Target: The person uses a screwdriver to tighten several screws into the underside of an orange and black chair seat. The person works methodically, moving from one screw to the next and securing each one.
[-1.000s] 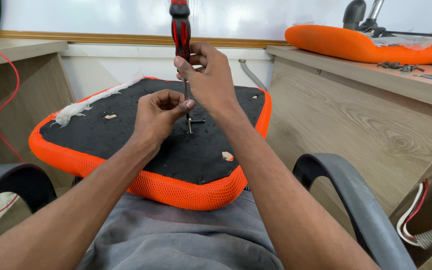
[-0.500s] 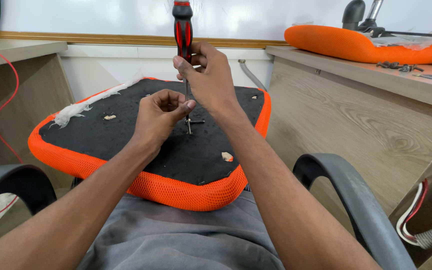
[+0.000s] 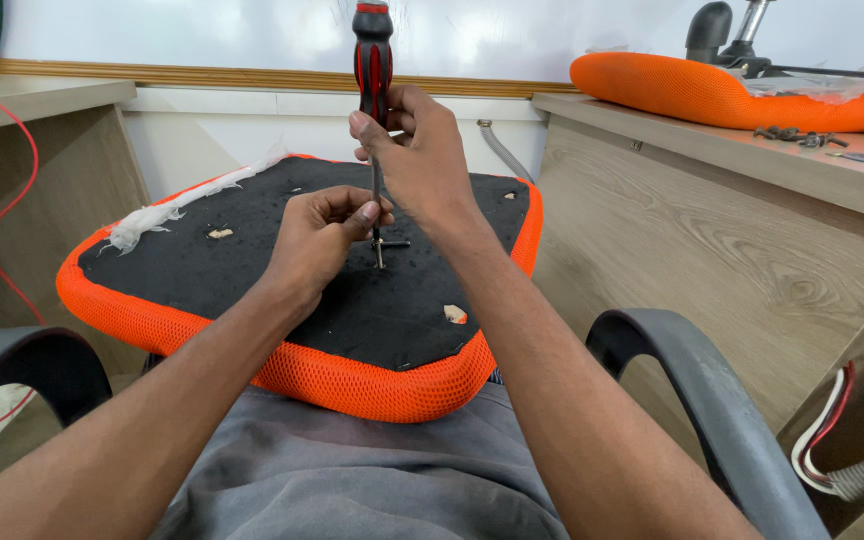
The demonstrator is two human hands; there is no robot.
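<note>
Gripping the upright screwdriver [image 3: 373, 60] in my right hand [image 3: 417, 150], my left hand [image 3: 317, 235] at seven o'clock pinches its shaft over the seat cushion [image 3: 202, 290] on my lap.

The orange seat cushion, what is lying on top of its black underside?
On the seat cushion lie white fluff and two pale scraps. The screwdriver tip meets a small metal fastener. The left hand covers part.

No packages, labels, signs, screens apparently.
</note>
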